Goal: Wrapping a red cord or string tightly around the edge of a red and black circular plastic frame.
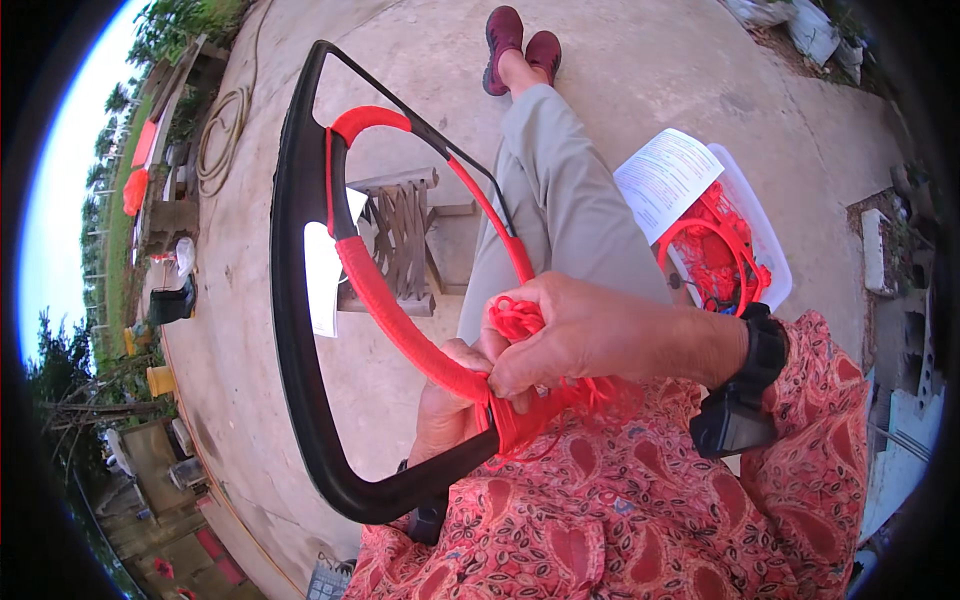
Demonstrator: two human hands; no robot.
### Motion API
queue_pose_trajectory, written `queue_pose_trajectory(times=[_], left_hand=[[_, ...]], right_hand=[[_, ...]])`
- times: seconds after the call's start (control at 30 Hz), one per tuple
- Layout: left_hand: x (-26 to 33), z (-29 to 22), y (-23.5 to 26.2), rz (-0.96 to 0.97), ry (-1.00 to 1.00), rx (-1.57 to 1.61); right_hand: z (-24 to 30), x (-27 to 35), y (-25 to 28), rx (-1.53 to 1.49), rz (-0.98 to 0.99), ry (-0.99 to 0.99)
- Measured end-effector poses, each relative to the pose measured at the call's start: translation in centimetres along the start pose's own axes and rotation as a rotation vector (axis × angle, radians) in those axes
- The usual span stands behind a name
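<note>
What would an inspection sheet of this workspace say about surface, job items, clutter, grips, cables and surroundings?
Surface: concrete floor; work held in front of a patterned red garment.
Job's things: black frame; curved bar within it, wrapped in red; red cord gathered in loops.
Clutter: white plastic tub holding a red tangle; printed sheet overlapping its left side; slatted wooden stand.
Grips: left grip closed at the bar's near end; right grip closed on cord loops.
Cables: nothing clearly seen.
Surroundings: coiled hose; white sacks; trees.
</note>
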State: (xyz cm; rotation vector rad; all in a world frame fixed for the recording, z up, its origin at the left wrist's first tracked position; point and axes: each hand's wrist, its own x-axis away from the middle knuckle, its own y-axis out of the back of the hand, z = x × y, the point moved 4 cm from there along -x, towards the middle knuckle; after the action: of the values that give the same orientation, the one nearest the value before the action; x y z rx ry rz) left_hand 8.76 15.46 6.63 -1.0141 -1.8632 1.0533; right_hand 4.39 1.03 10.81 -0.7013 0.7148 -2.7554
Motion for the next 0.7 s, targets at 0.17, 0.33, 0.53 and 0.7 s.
queue_pose_trajectory(times=[0.17, 0.33, 0.53, 0.7], left_hand=[[0.2, 0.2, 0.3, -0.014, 0.037, 0.083], [0.4, 0.4, 1.2, -0.048, 0.025, 0.057], [0.5, 0.6, 1.2, -0.052, 0.041, 0.015], [0.0, 0.7, -0.1, -0.036, 0.013, 0.031]], right_hand=[[-0.2, 0.1, 0.2, -0.01, 0.062, -0.015], [0.4, 0.3, -0.2, -0.021, 0.019, -0.022], [0.2, 0.5, -0.3, -0.018, 0.0, -0.045], [-0.6, 0.7, -0.2, -0.037, -0.032, -0.062]])
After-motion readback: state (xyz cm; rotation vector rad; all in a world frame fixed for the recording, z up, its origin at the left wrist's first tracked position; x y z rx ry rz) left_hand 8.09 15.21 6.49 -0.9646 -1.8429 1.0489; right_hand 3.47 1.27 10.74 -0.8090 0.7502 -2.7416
